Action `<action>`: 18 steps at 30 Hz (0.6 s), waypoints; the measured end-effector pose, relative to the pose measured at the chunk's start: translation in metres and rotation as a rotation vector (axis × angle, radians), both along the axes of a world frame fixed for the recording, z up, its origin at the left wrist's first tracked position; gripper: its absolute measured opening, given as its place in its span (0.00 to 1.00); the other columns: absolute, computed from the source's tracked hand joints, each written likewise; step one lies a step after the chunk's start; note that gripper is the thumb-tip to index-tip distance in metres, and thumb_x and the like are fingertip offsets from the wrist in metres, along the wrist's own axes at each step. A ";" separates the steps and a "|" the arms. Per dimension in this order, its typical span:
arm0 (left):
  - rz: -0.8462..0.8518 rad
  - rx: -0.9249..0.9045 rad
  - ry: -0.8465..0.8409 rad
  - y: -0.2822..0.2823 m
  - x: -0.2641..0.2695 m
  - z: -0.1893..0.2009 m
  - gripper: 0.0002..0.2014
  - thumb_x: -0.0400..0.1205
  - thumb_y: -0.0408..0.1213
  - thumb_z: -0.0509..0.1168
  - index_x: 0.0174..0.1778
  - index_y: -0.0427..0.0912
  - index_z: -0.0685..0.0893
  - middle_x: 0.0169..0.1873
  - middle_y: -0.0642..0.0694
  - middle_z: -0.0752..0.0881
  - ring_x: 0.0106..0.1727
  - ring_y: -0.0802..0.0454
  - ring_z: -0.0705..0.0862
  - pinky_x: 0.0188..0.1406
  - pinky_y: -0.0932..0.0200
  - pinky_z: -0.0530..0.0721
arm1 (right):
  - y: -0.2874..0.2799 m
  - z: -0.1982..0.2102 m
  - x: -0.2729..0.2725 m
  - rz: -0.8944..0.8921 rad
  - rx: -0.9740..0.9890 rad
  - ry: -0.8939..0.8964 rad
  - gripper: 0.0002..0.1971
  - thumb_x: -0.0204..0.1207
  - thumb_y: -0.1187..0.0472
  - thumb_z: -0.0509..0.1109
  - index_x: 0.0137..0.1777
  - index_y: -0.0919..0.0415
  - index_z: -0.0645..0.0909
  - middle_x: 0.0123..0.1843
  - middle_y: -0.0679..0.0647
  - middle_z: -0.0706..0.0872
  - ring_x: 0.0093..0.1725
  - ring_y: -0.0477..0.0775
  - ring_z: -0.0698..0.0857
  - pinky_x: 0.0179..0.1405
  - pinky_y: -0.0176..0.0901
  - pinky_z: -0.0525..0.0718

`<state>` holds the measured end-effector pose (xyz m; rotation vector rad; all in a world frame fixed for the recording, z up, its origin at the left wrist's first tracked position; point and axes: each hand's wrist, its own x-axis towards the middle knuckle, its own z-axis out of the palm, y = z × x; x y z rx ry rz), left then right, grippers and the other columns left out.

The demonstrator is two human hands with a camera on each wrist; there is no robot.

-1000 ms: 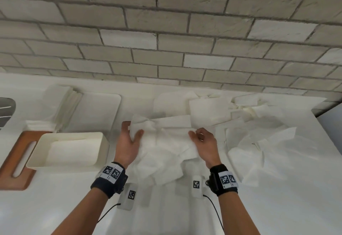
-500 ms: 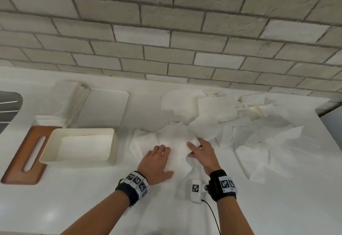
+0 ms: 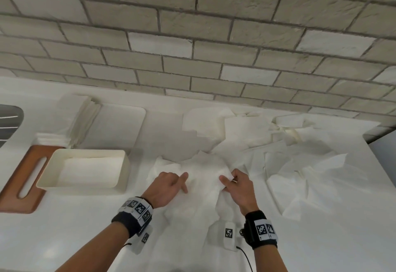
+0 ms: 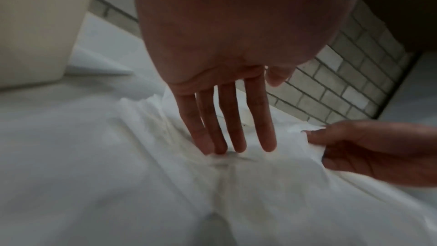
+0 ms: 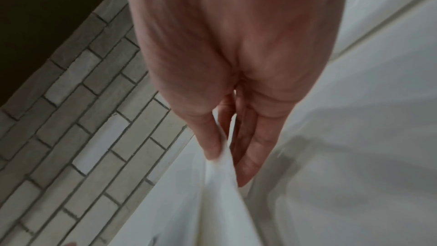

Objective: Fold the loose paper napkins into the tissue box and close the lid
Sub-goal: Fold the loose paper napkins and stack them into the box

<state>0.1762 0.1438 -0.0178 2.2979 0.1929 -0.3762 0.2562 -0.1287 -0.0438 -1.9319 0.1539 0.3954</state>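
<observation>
- Both hands are down on one napkin in the lower middle of the head view. The left hand lies on it with fingers stretched out, while the right hand pinches its right edge between thumb and fingers.
- Left of the hands sits the open tissue box, with white paper already lying flat in its bottom. A brown lid with a long slot lies at the far left, touching or partly under the box; I cannot tell which. A neat stack of napkins sits in the upper left, and the loose napkins sprawl across the counter on the right.
- From the left wrist view, the left fingers are straight and close together, tips pressed into the napkin where a soft crease runs toward the bottom of the frame. The right hand shows at the right edge, holding a bunched bit of paper.
- From the right wrist view, the right hand has thumb and fingers closed on a raised fold of the napkin, which droops from the pinch.
- To my eye this paper is very light, limp and easy to tear or crumple. It looks best taken by an edge or corner with a gentle pinch while a flat hand holds the rest still, since a hard tug would likely rip it or drag the sheet along.
</observation>
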 end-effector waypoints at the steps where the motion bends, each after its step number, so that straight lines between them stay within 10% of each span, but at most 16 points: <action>1: 0.009 0.050 -0.021 -0.004 0.007 -0.001 0.31 0.90 0.65 0.52 0.40 0.51 0.93 0.43 0.53 0.92 0.50 0.55 0.88 0.61 0.51 0.85 | -0.002 -0.002 0.000 -0.004 0.005 0.014 0.16 0.77 0.57 0.83 0.41 0.57 0.77 0.41 0.56 0.89 0.39 0.53 0.91 0.56 0.65 0.92; 4: 0.099 0.129 -0.100 -0.027 0.041 -0.008 0.23 0.85 0.62 0.65 0.61 0.45 0.88 0.56 0.47 0.87 0.58 0.46 0.86 0.64 0.43 0.86 | 0.002 -0.006 -0.002 -0.070 0.121 0.073 0.14 0.76 0.61 0.82 0.54 0.53 0.80 0.56 0.60 0.92 0.51 0.60 0.93 0.57 0.67 0.93; 8: 0.131 0.334 0.107 -0.070 0.076 -0.016 0.38 0.82 0.61 0.73 0.82 0.44 0.69 0.75 0.43 0.77 0.78 0.39 0.74 0.72 0.38 0.76 | 0.011 -0.003 -0.009 -0.090 0.200 0.134 0.19 0.78 0.64 0.84 0.64 0.54 0.82 0.58 0.55 0.92 0.57 0.59 0.94 0.56 0.60 0.96; 14: 0.198 0.031 -0.049 -0.070 0.080 -0.027 0.12 0.79 0.42 0.80 0.53 0.54 0.84 0.41 0.53 0.81 0.50 0.48 0.83 0.57 0.50 0.81 | -0.015 0.005 -0.008 -0.095 0.246 0.095 0.17 0.83 0.55 0.81 0.49 0.71 0.83 0.49 0.68 0.93 0.55 0.68 0.95 0.50 0.60 0.97; 18: 0.348 -0.185 -0.130 -0.058 0.066 -0.014 0.11 0.81 0.39 0.81 0.40 0.51 0.84 0.32 0.52 0.87 0.35 0.50 0.87 0.43 0.57 0.82 | -0.033 0.030 -0.003 -0.042 0.177 0.033 0.20 0.78 0.46 0.81 0.45 0.63 0.81 0.46 0.66 0.92 0.50 0.69 0.93 0.53 0.69 0.94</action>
